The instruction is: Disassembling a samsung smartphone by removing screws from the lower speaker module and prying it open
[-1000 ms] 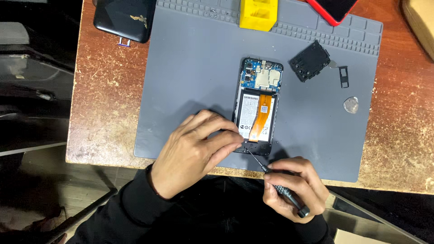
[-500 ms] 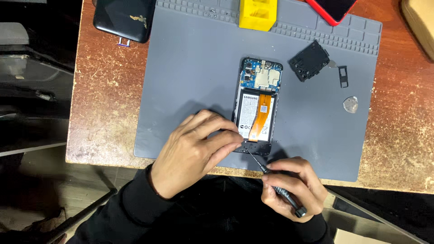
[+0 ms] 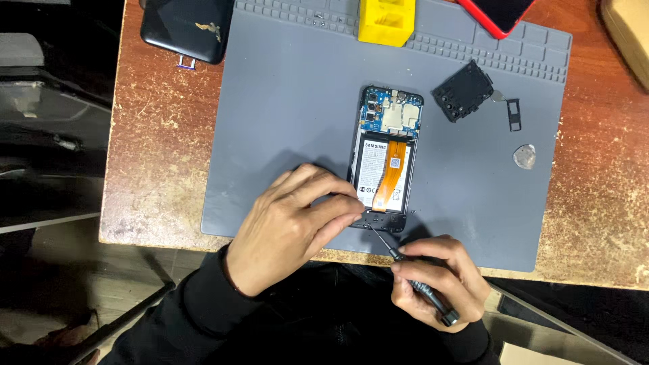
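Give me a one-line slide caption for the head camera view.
Left hand steadies an opened phone on a grey mat; right hand holds a screwdriver.

Red phone (image 3: 497, 13) cut off above
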